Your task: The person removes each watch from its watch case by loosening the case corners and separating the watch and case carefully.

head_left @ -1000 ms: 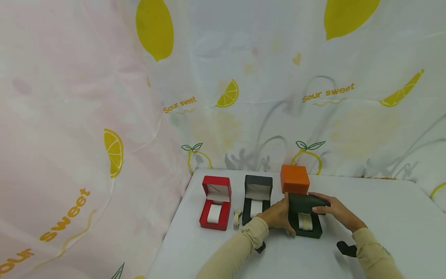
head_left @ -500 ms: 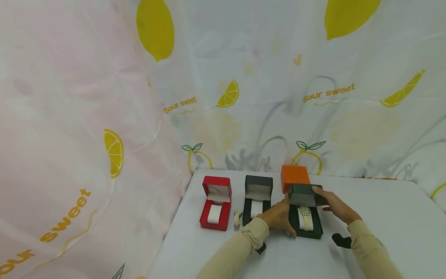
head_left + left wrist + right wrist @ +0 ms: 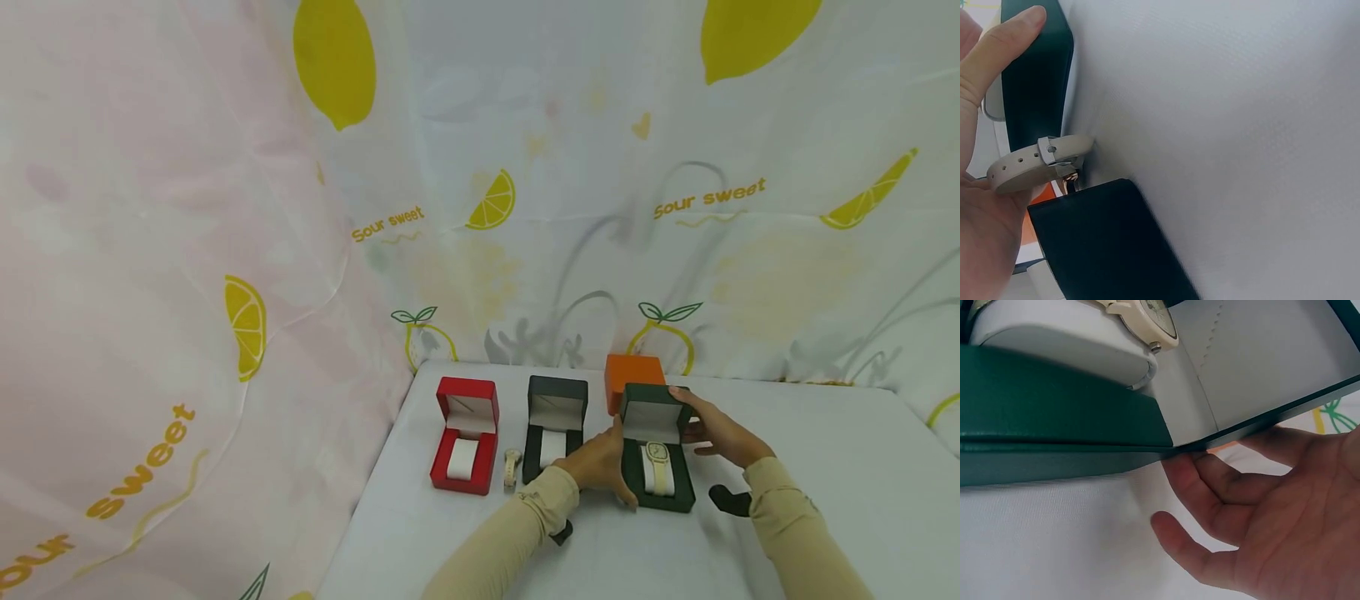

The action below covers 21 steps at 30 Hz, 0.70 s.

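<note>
A green watch box (image 3: 658, 492) stands with its lid (image 3: 651, 415) raised. A cream-strapped watch (image 3: 658, 467) sits inside on a white cushion. My left hand (image 3: 597, 462) rests along the box's left side, its thumb (image 3: 1010, 37) laid straight against the green wall. On the right, my right hand (image 3: 723, 433) holds the lid's right edge, one finger at its top corner. In the right wrist view, curled fingers (image 3: 1210, 500) are beside the hinge. Another light-strapped watch (image 3: 1041, 164) stands between the green box and a dark box, hidden by my left hand in the head view.
Farther left stand an open black watch box (image 3: 557, 400) and an open red watch box (image 3: 465, 479), each holding a bare white cushion. One watch (image 3: 512, 468) lies between them. An orange box (image 3: 633, 375) sits right behind the green one, near the white table's (image 3: 840, 467) back edge.
The green box's lid has swung up and back in my right hand, exposing the watch face and pale lining. My right hand rose slightly with it; my left hand stayed at the box's side.
</note>
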### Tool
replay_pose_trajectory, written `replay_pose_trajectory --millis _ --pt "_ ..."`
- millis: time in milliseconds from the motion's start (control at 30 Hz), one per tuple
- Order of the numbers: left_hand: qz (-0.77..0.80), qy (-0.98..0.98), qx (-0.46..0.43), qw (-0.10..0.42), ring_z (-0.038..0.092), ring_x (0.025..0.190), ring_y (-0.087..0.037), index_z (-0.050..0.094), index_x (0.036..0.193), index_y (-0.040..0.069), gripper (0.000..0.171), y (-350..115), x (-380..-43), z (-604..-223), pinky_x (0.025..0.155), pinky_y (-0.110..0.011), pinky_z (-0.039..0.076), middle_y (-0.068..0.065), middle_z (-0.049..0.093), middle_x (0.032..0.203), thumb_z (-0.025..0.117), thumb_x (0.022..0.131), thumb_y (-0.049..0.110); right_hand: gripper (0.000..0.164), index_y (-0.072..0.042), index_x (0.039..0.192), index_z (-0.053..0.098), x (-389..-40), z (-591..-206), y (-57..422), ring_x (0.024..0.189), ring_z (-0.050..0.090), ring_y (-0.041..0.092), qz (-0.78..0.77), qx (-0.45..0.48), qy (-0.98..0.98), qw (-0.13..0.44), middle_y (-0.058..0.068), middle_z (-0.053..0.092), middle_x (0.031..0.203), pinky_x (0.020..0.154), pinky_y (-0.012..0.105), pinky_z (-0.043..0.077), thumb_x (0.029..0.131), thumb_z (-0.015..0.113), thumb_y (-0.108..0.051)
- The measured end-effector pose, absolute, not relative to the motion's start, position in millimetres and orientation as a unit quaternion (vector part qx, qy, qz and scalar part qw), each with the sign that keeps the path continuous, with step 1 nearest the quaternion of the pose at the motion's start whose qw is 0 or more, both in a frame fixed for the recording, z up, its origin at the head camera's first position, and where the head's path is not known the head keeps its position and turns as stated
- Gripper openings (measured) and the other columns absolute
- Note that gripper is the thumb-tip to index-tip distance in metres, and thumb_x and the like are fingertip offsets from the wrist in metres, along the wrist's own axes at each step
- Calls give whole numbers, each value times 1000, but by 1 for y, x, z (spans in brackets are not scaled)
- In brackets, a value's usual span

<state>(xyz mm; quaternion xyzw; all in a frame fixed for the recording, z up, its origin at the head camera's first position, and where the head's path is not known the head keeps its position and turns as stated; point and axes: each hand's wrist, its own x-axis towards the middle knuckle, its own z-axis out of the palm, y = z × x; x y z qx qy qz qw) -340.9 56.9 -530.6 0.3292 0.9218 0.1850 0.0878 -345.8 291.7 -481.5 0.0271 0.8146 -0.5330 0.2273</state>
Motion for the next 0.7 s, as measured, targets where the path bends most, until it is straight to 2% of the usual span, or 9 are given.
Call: replay_pose_trajectory --millis 300,433,500,567,600,633,700 --pt "132 929 334 89 46 129 -13 9 151 -9 136 58 -335 -525 101 -17 40 -16 38 150 90 59 50 100 2 152 -10 -345 -487 292 128 32 57 -564 28 792 232 42 8 148 90 60 48 94 30 -69" --pt "74 931 355 42 47 129 -13 20 149 -11 130 58 -329 -519 99 -16 40 -17 41 147 85 60 59 99 1 152 -12 -343 -491 294 130 28 59 -567 26 790 230 43 6 148 89 59 49 94 28 -69" --pt "43 932 361 8 53 123 -12 30 146 -9 123 56 -327 -514 95 -16 44 -15 48 141 81 62 65 99 0 152 -14 -343 -491 295 130 27 59 -567 24 791 230 44 6 148 89 59 49 94 28 -69" --pt "23 933 359 -24 61 103 -8 48 136 -5 103 55 -325 -507 81 -15 51 -9 61 123 78 66 66 99 0 152 -15 -344 -490 294 131 26 60 -566 22 791 231 45 5 147 89 59 49 94 28 -69" --pt "17 932 359 -40 62 91 -5 57 126 -1 88 55 -324 -503 73 -14 51 -5 65 112 77 70 63 99 0 152 -15 -344 -490 294 131 26 60 -566 21 791 231 45 5 148 89 59 48 94 27 -69" --pt "13 931 361 -54 60 80 -3 64 115 3 70 55 -323 -499 65 -14 50 -1 67 99 75 75 60 99 0 152 -15 -344 -490 294 131 26 60 -566 20 791 231 45 4 147 89 59 48 94 27 -69" --pt "10 926 369 -80 50 62 -1 67 94 12 41 57 -321 -492 52 -14 43 6 61 78 74 82 51 99 0 152 -15 -344 -488 293 131 26 59 -567 19 790 231 44 4 148 90 60 48 94 27 -69"
